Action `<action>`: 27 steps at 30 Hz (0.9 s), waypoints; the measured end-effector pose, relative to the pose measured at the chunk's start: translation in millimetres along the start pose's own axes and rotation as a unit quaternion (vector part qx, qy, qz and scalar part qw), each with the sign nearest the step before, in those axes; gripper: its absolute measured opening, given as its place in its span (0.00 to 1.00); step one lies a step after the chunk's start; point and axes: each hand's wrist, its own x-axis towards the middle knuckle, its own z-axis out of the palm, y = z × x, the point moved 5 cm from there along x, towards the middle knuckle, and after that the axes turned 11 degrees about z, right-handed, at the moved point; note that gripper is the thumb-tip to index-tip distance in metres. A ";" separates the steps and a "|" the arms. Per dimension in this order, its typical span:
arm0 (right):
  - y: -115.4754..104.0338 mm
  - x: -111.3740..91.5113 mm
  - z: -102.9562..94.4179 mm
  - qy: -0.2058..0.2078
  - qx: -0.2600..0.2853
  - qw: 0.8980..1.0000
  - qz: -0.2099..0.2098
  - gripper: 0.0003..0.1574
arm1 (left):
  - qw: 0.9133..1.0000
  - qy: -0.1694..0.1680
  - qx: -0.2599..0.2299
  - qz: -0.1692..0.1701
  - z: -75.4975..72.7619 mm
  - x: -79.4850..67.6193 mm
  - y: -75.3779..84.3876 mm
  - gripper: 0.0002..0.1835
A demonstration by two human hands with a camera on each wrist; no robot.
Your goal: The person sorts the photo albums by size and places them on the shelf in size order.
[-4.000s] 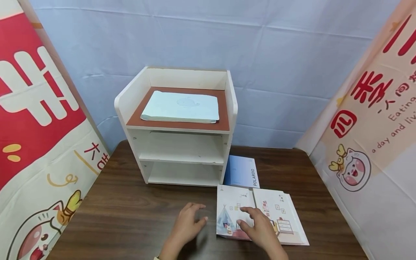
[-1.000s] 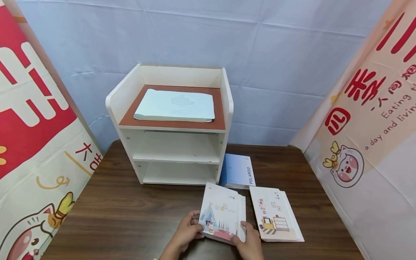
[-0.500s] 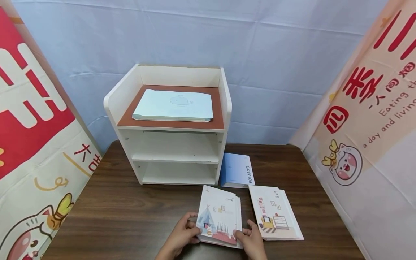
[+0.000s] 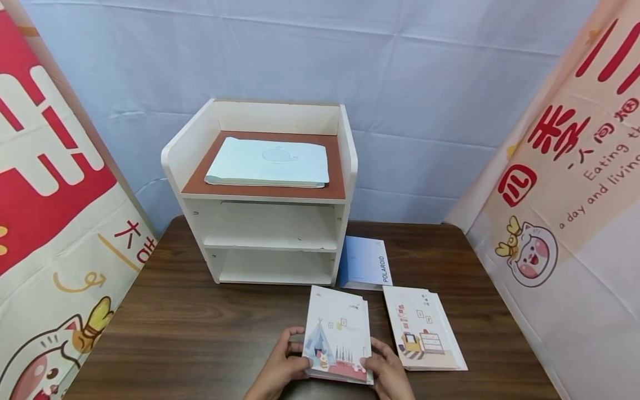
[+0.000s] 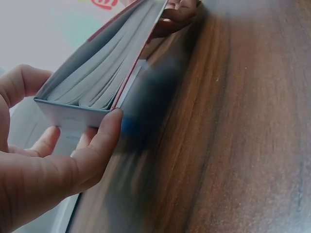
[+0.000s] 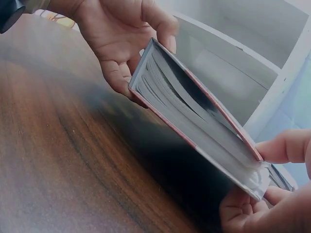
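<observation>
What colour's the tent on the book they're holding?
The tent is pale blue, clearest in the head view.

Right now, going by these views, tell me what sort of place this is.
Probably a staged tabletop set, not a lived-in room: a plain pale-blue cloth hangs behind the wood-look table, printed banners flank it, and a small white shelf unit stands on top.

Hands point(image 4: 283, 364) point(image 4: 390, 371) bare; dark rounded device point(image 6: 9, 13), left wrist point(image 6: 62, 7).

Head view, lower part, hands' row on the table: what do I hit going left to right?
Left hand → held book, tent on cover → right hand → loose book, drawers on cover.
</observation>
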 end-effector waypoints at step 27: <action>-11.7 -15.8 22.0 -0.142 0.028 0.989 0.007 0.55 | 1.000 0.011 -0.010 0.027 -9.9 -9.2 20.0 0.36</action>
